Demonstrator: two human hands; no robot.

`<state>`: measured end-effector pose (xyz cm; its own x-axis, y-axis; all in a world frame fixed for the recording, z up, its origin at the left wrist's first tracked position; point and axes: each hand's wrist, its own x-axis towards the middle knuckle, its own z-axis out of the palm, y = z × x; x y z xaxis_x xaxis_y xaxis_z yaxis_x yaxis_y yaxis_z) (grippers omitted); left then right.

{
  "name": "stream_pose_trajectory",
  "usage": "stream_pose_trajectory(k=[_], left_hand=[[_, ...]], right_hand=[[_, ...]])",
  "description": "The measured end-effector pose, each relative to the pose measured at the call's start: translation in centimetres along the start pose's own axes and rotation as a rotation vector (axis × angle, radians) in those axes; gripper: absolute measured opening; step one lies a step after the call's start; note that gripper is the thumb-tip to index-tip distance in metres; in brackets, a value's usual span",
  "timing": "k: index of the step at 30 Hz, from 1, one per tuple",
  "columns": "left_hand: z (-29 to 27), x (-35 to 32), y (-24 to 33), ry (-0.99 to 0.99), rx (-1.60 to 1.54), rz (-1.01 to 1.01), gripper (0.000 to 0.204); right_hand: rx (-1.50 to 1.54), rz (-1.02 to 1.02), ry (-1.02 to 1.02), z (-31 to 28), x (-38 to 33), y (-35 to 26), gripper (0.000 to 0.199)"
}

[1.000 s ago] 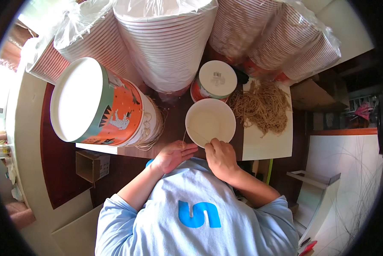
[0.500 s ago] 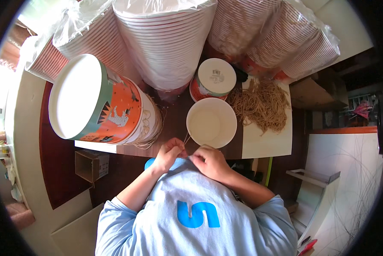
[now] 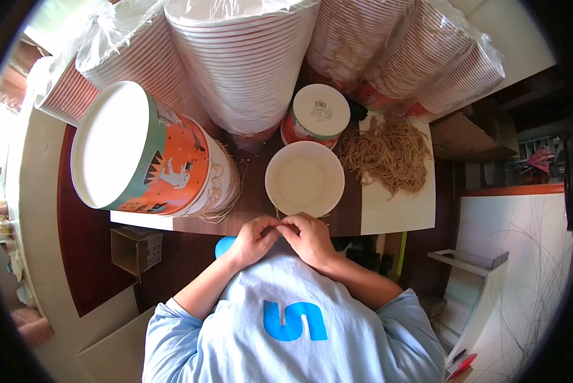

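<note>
My left hand (image 3: 256,241) and my right hand (image 3: 307,240) meet at the table's near edge, thumbs and fingertips pinched together. Between them is a thin tan cord (image 3: 277,209), its upper part running to the near rim of a white paper tub (image 3: 328,175). The tub stands open side up just beyond my fingers, and its inside looks bare. Whether the cord is fastened to the tub is hidden by my fingers. A tangled heap of tan cord (image 3: 389,156) lies to the right on a white sheet.
An upside-down stack of orange and green printed tubs (image 3: 175,163) stands at left, cord loops around its lower part. A smaller upside-down tub (image 3: 321,112) sits behind the white one. Tall plastic-wrapped stacks of tubs (image 3: 245,64) line the back. A cardboard box (image 3: 136,249) is below left.
My hands have come together, the right one shifting left and up toward the left. The white tub has moved slightly left and nearer my fingers.
</note>
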<state>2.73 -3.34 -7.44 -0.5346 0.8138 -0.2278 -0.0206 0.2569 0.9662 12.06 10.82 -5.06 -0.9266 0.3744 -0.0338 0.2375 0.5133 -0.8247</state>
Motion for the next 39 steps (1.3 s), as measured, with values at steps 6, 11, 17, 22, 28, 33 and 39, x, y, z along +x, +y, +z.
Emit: stream_pose_trajectory(k=[6, 11, 17, 22, 28, 33, 39], left_hand=[[-0.2, -0.1, -0.8, -0.051, -0.012, 0.003, 0.014], [0.1, -0.2, -0.8, 0.079, -0.069, -0.043, 0.021], [-0.2, 0.8, -0.4, 0.196, 0.303, 0.216, 0.036], [-0.4, 1.1, -2.3, 0.167, 0.468, 0.285, 0.039], [0.2, 1.1, -1.1, 0.303, 0.363, 0.178, 0.031], [-0.3, 1.5, -1.0, 0.247, 0.449, 0.324, 0.024], [-0.2, 1.6, -1.6, 0.234, 0.434, 0.321, 0.017]], right_hand=[[-0.043, 0.007, -0.003, 0.2, -0.2, 0.4, 0.011], [-0.039, -0.027, 0.032, 0.3, 0.0, 0.3, 0.008], [-0.020, -0.092, -0.001, 0.8, -0.1, 0.8, 0.007], [-0.018, -0.142, -0.004, 0.8, 0.1, 1.0, 0.007], [-0.056, -0.210, -0.047, 0.7, 0.1, 1.1, 0.009], [-0.017, -0.215, -0.025, 1.0, 0.0, 1.1, 0.008], [-0.070, -0.196, 0.016, 1.0, 0.0, 1.3, 0.008]])
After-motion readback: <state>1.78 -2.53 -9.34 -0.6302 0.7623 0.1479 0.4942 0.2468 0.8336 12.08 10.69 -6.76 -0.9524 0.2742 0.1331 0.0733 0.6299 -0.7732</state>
